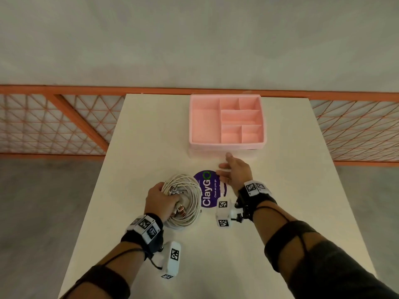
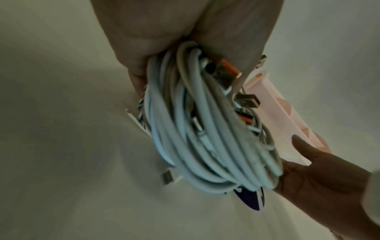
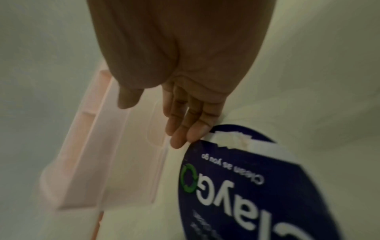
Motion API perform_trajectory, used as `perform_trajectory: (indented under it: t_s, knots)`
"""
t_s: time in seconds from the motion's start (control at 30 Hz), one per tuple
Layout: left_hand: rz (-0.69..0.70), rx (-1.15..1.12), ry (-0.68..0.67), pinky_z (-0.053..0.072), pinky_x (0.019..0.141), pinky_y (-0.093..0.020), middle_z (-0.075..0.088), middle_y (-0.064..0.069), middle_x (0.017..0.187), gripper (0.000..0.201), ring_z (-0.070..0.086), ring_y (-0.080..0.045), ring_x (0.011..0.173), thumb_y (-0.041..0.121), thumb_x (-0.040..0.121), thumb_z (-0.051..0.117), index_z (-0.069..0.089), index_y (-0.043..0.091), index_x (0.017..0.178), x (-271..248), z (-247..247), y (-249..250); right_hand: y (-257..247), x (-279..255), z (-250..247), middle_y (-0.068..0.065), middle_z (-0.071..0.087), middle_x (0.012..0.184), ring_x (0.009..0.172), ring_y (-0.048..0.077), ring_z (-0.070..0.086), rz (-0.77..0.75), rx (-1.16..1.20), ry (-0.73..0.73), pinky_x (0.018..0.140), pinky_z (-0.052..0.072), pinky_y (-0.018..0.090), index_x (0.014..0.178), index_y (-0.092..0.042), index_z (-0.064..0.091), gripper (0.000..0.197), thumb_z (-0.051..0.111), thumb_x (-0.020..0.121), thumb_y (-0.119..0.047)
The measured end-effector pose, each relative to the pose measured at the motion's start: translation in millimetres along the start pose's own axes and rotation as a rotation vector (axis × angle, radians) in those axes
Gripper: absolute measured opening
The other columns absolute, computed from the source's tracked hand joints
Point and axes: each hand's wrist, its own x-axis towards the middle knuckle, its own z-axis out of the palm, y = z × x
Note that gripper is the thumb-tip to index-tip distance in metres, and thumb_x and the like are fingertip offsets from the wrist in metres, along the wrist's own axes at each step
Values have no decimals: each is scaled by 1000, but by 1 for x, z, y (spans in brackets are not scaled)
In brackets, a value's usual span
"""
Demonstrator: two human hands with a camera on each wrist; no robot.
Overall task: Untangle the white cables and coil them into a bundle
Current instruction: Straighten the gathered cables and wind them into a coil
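A coiled bundle of white cables (image 1: 187,197) lies on the white table (image 1: 280,190), with metal and orange plug ends gathered near its middle. My left hand (image 1: 160,201) grips the left side of the coil, fingers curled round the strands; in the left wrist view the bundle (image 2: 205,138) hangs from the fist. My right hand (image 1: 234,172) hovers to the right of the coil, fingers straight and holding nothing. In the right wrist view its fingertips (image 3: 185,133) lie at the edge of the purple sticker (image 3: 246,178).
A pink divided tray (image 1: 226,145) with empty compartments stands at the far middle of the table, just beyond my right hand. A round purple "ClayGo" sticker (image 1: 210,190) lies flat between coil and right hand. Orange mesh fencing (image 1: 64,121) runs behind the table.
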Motion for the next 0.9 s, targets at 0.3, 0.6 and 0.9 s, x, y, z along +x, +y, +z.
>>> perform_trajectory:
  t_s: [0.3, 0.6, 0.9]
  knots:
    - [-38, -96, -44, 45, 46, -29, 65, -12, 54, 15, 52, -23, 39, 4, 66, 68, 66, 6, 80, -3, -1, -3, -1, 13, 23, 6, 68, 80, 66, 18, 62, 102, 277, 83, 52, 45, 28, 98, -9, 61, 28, 62, 94, -36]
    - [2, -52, 2, 51, 55, -26, 68, -5, 60, 9, 62, -17, 52, 1, 73, 71, 67, 9, 77, -18, -14, -6, 26, -26, 7, 18, 72, 88, 65, 22, 64, 155, 336, 150, 55, 47, 28, 96, -3, 62, 19, 63, 91, -21]
    - [82, -133, -77, 46, 45, -25, 66, -8, 54, 10, 57, -17, 41, -4, 78, 69, 67, 4, 84, -48, -28, 10, 58, -72, -5, 23, 73, 92, 71, 26, 68, 150, 357, 150, 61, 52, 31, 100, 2, 66, 22, 59, 91, -17]
